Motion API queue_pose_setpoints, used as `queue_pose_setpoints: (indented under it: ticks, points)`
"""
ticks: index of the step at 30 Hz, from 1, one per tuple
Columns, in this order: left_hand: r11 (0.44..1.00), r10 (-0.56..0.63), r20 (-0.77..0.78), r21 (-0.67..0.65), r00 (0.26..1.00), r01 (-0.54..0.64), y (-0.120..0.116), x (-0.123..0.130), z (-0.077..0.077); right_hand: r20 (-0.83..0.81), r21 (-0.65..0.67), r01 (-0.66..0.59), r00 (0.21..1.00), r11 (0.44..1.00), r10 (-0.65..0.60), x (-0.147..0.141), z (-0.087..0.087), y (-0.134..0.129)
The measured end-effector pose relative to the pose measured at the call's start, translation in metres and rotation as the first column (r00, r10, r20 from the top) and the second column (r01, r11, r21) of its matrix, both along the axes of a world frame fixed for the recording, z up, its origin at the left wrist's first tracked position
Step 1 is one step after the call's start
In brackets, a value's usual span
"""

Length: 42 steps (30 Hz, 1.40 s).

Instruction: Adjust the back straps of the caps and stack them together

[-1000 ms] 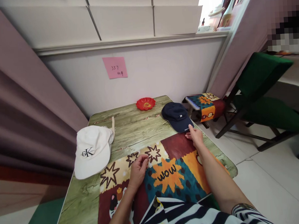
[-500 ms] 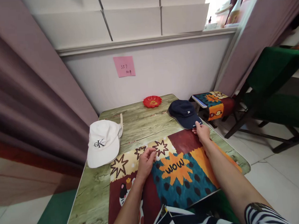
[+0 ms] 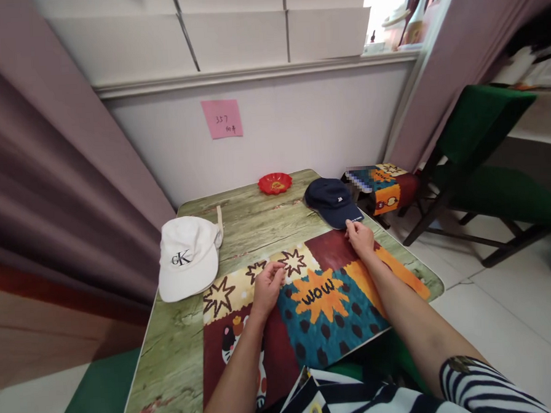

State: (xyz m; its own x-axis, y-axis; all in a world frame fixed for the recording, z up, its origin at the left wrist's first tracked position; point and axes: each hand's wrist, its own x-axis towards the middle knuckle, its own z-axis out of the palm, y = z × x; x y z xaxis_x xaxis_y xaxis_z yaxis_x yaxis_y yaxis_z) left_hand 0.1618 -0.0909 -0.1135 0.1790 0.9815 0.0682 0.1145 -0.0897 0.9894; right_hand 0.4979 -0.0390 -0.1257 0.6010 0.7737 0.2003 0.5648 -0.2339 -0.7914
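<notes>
A navy baseball cap [image 3: 329, 199] lies at the far right of the table, its brim toward me. My right hand [image 3: 360, 237] is at the brim's front edge, fingers loosely bent and fingertips touching or just beside it. No grip on the cap shows. Over the patterned mat [image 3: 320, 346], my left hand [image 3: 269, 285] hovers or rests with its fingers loosely curved and nothing in them. To its left is a white baseball cap [image 3: 188, 254] with a black monogram, brim toward me and strap sticking up behind.
A red scalloped dish [image 3: 275, 183] sits near the back edge of the wood-patterned table [image 3: 172, 353]. Behind it, a pink note [image 3: 221, 119] is on the wall. On the right are a mat-covered stool [image 3: 395, 191] and a green chair [image 3: 483, 124]. Curtains hang at both sides.
My right hand has slid slightly left along the navy cap's brim, and its fingertips no longer lie over the brim's corner. My left hand stays about the same. The whole view has shifted a little.
</notes>
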Motion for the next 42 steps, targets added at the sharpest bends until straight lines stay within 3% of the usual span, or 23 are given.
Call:
queue_pose_setpoints:
  ticks: [16,21,23,27,28,30,32,36,42]
  points:
    - [0.998,0.057,-0.009,0.030,0.998,-0.056,-0.008,0.004,0.001,0.180,-0.089,-0.078,0.979,0.993,0.093,0.005,-0.010,0.002]
    - [0.941,0.297,-0.142,0.209,0.944,-0.265,-0.011,-0.002,0.014,0.166,-0.092,-0.103,0.979,0.990,0.118,0.006,-0.011,0.001]
    - [0.886,0.431,-0.172,0.266,0.886,-0.380,-0.006,-0.021,0.030,0.148,-0.092,-0.113,0.981,0.989,0.126,0.007,-0.011,0.000]
    - [0.694,0.709,-0.228,0.391,0.668,-0.604,0.016,-0.082,0.070,0.145,-0.097,-0.129,0.979,0.987,0.142,0.009,-0.011,0.000]
    - [0.644,0.760,-0.251,0.416,0.599,-0.642,0.022,-0.099,0.078,0.145,-0.095,-0.130,0.979,0.987,0.142,0.009,-0.011,-0.001]
    - [0.528,0.834,-0.435,0.449,0.340,-0.721,0.032,-0.129,0.088,0.139,-0.083,-0.131,0.980,0.988,0.141,0.009,-0.011,-0.002]
    - [0.509,0.760,-0.609,0.343,0.226,-0.789,0.039,-0.154,0.090,0.130,-0.067,-0.136,0.981,0.988,0.143,0.009,-0.011,-0.003]
    - [0.542,0.535,-0.793,0.058,0.291,-0.839,0.044,-0.183,0.084,0.123,-0.057,-0.152,0.980,0.987,0.158,0.008,-0.009,-0.005]
    - [0.543,0.452,-0.853,0.032,0.260,-0.839,0.048,-0.194,0.082,0.128,-0.048,-0.165,0.977,0.985,0.170,0.007,-0.008,-0.007]
